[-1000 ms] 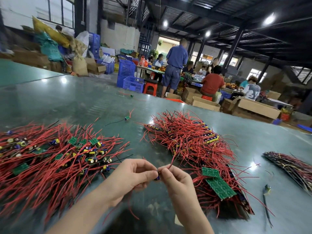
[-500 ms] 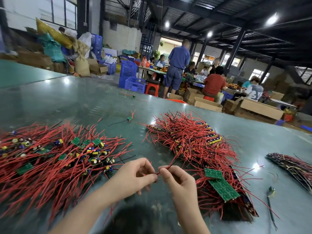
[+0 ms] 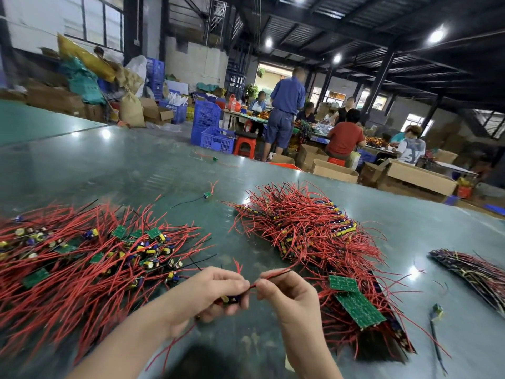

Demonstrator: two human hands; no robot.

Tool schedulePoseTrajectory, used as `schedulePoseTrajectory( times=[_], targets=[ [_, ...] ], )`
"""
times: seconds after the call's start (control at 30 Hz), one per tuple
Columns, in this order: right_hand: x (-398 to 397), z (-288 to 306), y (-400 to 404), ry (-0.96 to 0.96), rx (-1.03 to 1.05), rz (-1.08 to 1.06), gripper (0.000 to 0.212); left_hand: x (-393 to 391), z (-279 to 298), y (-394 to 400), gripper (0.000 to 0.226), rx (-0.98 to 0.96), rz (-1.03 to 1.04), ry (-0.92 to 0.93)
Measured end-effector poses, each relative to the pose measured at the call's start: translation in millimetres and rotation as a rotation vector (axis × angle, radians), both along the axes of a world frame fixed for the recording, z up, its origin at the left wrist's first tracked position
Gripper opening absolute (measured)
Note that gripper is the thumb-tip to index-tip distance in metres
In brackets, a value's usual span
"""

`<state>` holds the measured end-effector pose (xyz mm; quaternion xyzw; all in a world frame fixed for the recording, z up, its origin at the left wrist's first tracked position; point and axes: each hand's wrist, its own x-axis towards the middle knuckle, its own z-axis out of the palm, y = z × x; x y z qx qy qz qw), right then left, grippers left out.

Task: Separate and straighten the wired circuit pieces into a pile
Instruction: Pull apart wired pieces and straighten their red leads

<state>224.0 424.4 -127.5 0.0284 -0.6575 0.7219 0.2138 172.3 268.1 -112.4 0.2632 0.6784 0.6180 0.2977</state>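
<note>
Two hands meet low over the green desk [image 3: 273,343]. The left hand [image 3: 210,295] curls its fingers around a small wired circuit piece [image 3: 231,298], and the right hand [image 3: 287,296] pinches that piece's red wire [image 3: 269,277] between thumb and forefinger. A tangled heap [image 3: 82,266] lies to the left; the straightened pile [image 3: 314,242] lies to the right.
</note>
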Motion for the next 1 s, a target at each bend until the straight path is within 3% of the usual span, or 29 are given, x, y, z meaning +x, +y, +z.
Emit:
schedulePoseTrajectory(
  times=[0.2,0.37,0.57,0.7,0.8,0.87,1.0],
  targets=[
    [-3.6,-10.9,-19.0,0.064,0.009,-0.167,0.025,-5.8,-2.1,-3.0,0.028,-0.021,0.001,0.039],
    [-7.6,-11.8,-12.8,0.017,-0.122,-0.237,0.022,-11.9,-4.1,-3.1,0.032,0.051,0.068,0.128],
    [-7.1,-13.5,-15.5,0.008,-0.14,-0.237,0.018,-11.3,-7.3,-0.8,0.032,0.005,0.167,0.293],
    [-11.4,-12.3,-4.2,-0.031,-0.399,-0.295,0.008,-15.5,-5.5,-6.6,0.031,0.055,0.264,0.32],
    [-10.9,-10.4,0.3,-0.045,-0.428,-0.3,0.018,-14.4,-7.4,-4.3,0.03,0.007,0.296,0.363],
    [-10.5,-9.0,2.1,-0.056,-0.373,-0.335,0.02,-12.6,-10.5,-2.0,0.031,-0.09,0.378,0.487],
    [-9.0,-8.1,7.7,-0.107,-0.289,-0.436,0.013,-2.7,-15.9,2.9,0.032,-0.337,0.628,0.989]
  ],
)
